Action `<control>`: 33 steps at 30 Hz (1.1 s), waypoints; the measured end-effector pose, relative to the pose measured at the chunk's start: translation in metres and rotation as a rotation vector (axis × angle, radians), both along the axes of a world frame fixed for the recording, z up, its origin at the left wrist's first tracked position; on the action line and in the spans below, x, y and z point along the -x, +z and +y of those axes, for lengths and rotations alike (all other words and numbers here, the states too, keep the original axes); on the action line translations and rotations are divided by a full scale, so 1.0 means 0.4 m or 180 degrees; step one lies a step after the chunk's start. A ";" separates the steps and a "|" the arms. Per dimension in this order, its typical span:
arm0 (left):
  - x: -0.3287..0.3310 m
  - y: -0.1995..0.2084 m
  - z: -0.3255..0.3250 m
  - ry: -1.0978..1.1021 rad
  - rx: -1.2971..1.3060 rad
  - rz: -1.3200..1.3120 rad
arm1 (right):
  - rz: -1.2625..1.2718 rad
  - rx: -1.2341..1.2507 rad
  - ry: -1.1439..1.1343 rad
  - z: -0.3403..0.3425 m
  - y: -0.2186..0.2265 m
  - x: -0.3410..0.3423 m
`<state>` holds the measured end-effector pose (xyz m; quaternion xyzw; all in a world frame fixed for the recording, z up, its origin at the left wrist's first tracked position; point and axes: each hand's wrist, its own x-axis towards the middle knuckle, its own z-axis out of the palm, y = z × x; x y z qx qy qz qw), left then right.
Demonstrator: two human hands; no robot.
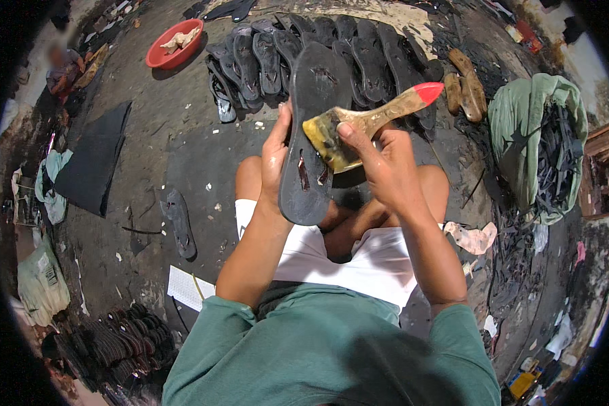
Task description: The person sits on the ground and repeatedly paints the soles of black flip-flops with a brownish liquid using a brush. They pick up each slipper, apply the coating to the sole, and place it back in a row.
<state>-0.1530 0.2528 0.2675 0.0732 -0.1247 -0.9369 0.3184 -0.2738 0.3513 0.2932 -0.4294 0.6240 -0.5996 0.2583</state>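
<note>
A black sandal sole [311,101] stands on end in front of me, its broad face toward me. My left hand [275,159] grips it along the left edge, the thumb along the side and the other fingers hidden behind. Dark shiny strap ends or glue show in slots near its lower end. In my right hand [389,159] is a wide paintbrush [379,116] with a worn wooden handle and a red tip. The brush's yellow-stained ferrule end lies against or just over the sole's face; I cannot tell whether the bristles touch.
Rows of black sandals [267,61] lie ahead. A red basin [176,46] holds a pale cloth. Wooden shoe lasts [465,88] and a green sack [507,128] of black strips stand right. Left are a black sheet [95,162], a loose sole [178,223], stacked soles [118,345] and a person [62,71].
</note>
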 end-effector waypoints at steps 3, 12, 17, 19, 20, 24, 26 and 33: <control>-0.015 -0.007 0.008 -0.0227 -0.0084 0.0150 | 0.2019 0.0645 -0.0653 -0.046 -0.004 0.035; -0.024 -0.024 -0.042 0.0002 0.0264 -0.0351 | 0.2931 0.1134 0.1619 0.089 0.039 -0.062; -0.023 0.003 -0.022 -0.0442 0.0068 -0.0142 | 0.3349 0.0887 0.0294 0.039 0.085 -0.004; -0.013 -0.002 -0.026 -0.0497 -0.0004 -0.0216 | 0.3342 0.0775 0.0577 0.043 0.074 -0.019; -0.016 -0.011 -0.037 -0.0506 0.0055 -0.0037 | 0.3510 0.0689 0.0811 0.061 0.080 -0.027; -0.041 -0.056 -0.042 -0.0392 0.0223 0.0098 | 0.2895 0.0752 0.1622 0.103 0.054 -0.066; -0.032 -0.044 -0.037 -0.0295 0.0125 -0.0160 | 0.3209 0.0733 0.1117 0.090 0.060 -0.046; -0.024 -0.042 -0.037 -0.0055 0.0100 -0.0121 | 0.2804 0.1020 0.1325 0.090 0.052 -0.077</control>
